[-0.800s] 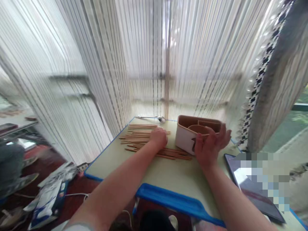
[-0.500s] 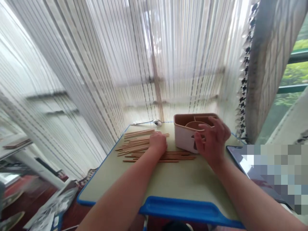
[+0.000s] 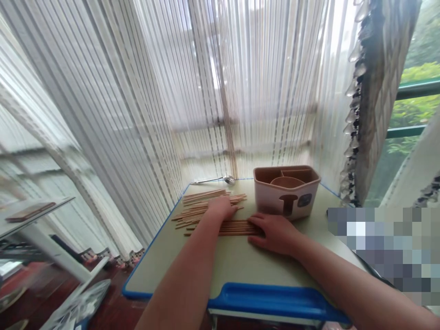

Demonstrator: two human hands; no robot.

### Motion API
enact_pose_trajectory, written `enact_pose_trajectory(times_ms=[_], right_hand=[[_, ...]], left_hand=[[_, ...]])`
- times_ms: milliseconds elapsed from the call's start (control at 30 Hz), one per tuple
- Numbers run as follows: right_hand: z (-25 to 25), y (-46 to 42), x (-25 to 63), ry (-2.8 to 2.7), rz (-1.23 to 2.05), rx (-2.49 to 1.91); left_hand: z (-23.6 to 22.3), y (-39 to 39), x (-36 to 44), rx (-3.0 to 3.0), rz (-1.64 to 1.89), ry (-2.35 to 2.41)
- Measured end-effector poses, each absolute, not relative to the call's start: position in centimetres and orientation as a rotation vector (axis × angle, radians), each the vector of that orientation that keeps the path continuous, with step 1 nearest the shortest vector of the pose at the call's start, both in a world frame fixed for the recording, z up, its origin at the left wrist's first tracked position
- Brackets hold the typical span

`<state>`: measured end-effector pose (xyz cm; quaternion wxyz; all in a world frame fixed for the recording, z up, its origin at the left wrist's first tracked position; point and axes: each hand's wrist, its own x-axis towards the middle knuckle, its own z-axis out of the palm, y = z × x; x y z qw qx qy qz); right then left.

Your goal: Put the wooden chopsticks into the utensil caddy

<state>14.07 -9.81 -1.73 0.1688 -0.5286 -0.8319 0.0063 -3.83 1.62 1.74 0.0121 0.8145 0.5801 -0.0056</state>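
Note:
Several wooden chopsticks (image 3: 199, 207) lie spread across the far half of a small green table (image 3: 227, 261) with a blue rim. My left hand (image 3: 221, 208) rests palm down on the middle of the pile, fingers curled loosely over the sticks. My right hand (image 3: 273, 231) lies flat on the table with fingers stretched out, its fingertips touching the right ends of the nearest sticks. Just behind my right hand stands a white holder (image 3: 286, 192) with a brown inside divided into compartments and a mushroom picture on its front.
A metal spoon (image 3: 216, 179) lies at the table's far edge by the sheer striped curtain (image 3: 192, 91). A blue handle tray (image 3: 271, 300) runs along the near edge. A dark patterned drape (image 3: 378, 91) hangs at the right. Shelves and clutter sit on the floor at left.
My right hand has let go of the holder and come down flat onto the chopstick ends. The holder now shows its picture side. My left hand has stayed on the pile.

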Motion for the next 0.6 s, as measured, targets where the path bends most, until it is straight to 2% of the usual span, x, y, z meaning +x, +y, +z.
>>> enact_pose_trajectory(times_ms=[367, 600], right_hand=[[-0.6, -10.4, 14.1, -2.434, 0.007, -1.502], [-1.1, -9.8, 15.2, -2.418, 0.095, -1.414]], left_hand=[[1.3, 2.2, -3.8, 2.534, 0.086, 1.880], [1.2, 2.2, -4.0, 2.567, 0.011, 1.820]])
